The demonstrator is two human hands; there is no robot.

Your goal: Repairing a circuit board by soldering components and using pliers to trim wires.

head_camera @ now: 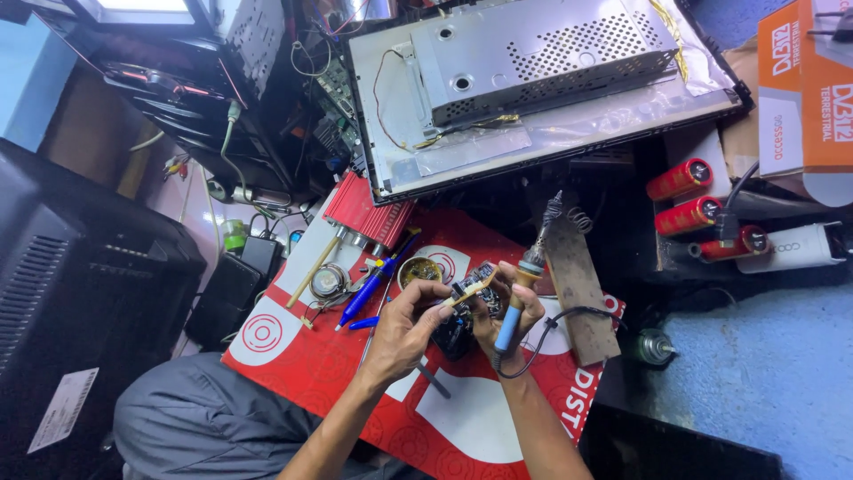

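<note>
Grasping a small tan circuit board (469,289), the left hand (410,324) meets the right hand (508,311), clenched round a blue-handled soldering iron (524,280); blue pens (369,289) lie left, a wooden block (582,289) right.

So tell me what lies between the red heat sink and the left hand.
Head view: a small round tin and blue pens lie between the red heat sink and the left hand.
</note>
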